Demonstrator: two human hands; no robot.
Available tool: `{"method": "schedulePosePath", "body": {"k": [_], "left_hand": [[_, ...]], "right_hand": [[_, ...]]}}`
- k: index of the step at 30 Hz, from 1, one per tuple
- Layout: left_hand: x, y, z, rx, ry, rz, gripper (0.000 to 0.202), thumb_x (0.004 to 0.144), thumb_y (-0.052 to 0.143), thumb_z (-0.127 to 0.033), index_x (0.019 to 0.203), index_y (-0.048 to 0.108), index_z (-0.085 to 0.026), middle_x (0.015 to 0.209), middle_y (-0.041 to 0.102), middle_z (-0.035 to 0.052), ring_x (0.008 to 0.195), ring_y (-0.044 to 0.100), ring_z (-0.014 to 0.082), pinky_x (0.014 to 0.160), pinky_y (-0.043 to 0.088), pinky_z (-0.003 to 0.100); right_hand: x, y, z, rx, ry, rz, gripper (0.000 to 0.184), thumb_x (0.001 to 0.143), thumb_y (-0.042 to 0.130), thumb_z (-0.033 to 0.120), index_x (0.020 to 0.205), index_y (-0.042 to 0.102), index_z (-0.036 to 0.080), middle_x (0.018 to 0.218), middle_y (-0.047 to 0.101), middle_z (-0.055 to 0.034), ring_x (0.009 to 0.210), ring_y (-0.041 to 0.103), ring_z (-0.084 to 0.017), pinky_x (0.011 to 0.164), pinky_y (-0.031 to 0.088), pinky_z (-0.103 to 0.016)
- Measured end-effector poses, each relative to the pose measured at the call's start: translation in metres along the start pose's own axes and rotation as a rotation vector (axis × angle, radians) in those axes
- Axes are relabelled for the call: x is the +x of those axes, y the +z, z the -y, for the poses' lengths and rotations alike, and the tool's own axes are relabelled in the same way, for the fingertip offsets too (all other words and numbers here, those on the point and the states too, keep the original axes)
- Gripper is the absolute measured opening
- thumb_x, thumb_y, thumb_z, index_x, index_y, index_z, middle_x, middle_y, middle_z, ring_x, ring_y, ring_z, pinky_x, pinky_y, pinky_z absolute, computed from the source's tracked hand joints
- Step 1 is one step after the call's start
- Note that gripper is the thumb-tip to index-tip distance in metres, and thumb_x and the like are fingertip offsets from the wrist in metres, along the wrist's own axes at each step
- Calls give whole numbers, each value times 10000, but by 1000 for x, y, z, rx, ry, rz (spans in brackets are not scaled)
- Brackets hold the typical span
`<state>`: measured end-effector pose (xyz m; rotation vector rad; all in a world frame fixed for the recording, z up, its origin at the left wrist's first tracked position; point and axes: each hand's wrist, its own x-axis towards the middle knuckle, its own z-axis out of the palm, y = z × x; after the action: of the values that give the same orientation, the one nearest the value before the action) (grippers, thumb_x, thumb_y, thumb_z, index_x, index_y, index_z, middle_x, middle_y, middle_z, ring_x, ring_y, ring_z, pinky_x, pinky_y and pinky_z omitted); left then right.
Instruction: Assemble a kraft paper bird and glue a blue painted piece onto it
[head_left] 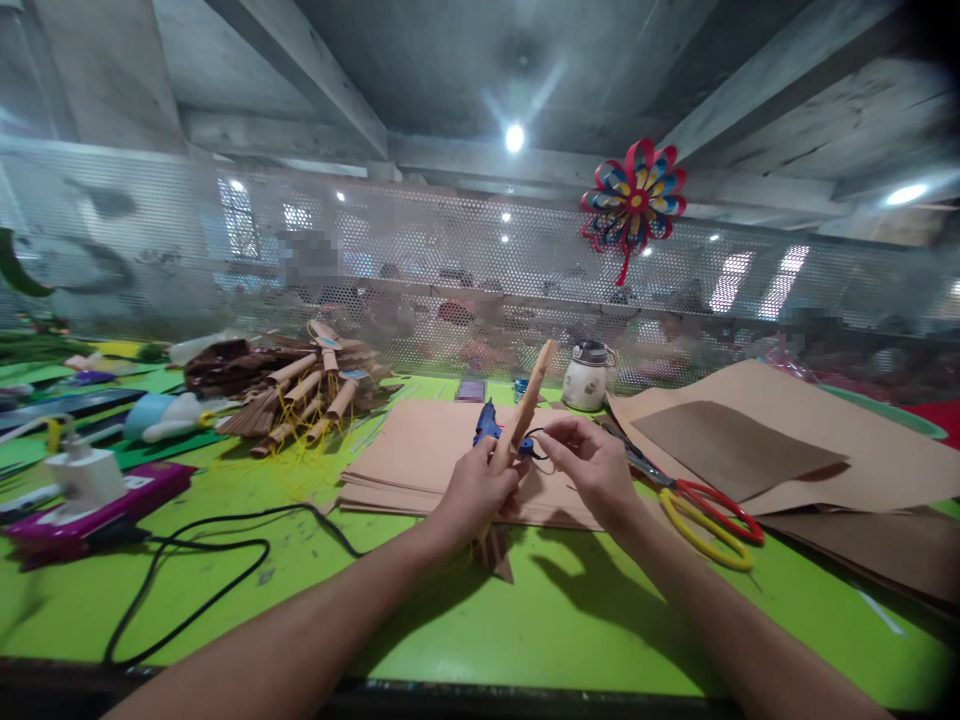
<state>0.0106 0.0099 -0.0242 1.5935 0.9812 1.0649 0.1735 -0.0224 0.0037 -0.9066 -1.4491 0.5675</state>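
My left hand (474,487) is closed around a folded brown paper piece (525,405) that stands tilted up and to the right, its pleated lower end poking out below my fist. My right hand (592,462) pinches a thin dark loop beside that paper, fingers curled. Behind both hands a blue glue gun (486,423) lies on a stack of brown paper sheets (409,455).
Red and yellow handled scissors (705,515) lie right of my hands. More brown sheets (787,440) spread at the right. A pile of rolled paper pieces (304,390), a white jar (585,377), a black cable (202,560) and a magenta device (90,505) sit on the green table (570,620).
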Motion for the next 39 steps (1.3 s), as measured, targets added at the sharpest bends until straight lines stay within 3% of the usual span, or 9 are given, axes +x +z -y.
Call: {"method": "schedulePosePath", "body": {"k": [6, 14, 34, 39], "left_hand": [[-2, -5, -2, 211, 123, -128, 244, 797, 726, -374, 883, 566, -211, 737, 630, 15, 658, 603, 189, 589, 407, 266], [-2, -5, -2, 299, 159, -99, 191, 858, 613, -315, 1012, 613, -201, 862, 688, 45, 788, 633, 224, 683, 432, 291], [-2, -5, -4, 255, 153, -30, 197, 840, 571, -317, 969, 597, -171, 780, 600, 19, 688, 530, 180, 620, 402, 286], [-3, -5, -8, 170, 100, 21, 218, 841, 600, -350, 950, 569, -163, 726, 567, -5, 581, 520, 141, 534, 411, 256]], "right_hand": [[-1, 4, 7, 52, 17, -49, 411, 784, 744, 574, 819, 628, 181, 649, 583, -3, 547, 490, -126, 525, 413, -280], [1, 2, 4, 32, 35, -82, 456, 801, 708, 612, 736, 620, 169, 579, 557, 9, 513, 470, -115, 483, 391, -258], [0, 1, 2, 7, 73, -85, 431, 814, 717, 554, 663, 589, 171, 511, 557, 19, 429, 454, -95, 437, 367, -248], [1, 1, 5, 31, 76, -83, 443, 809, 718, 561, 639, 588, 172, 516, 546, 21, 438, 462, -94, 437, 387, -242]]}}
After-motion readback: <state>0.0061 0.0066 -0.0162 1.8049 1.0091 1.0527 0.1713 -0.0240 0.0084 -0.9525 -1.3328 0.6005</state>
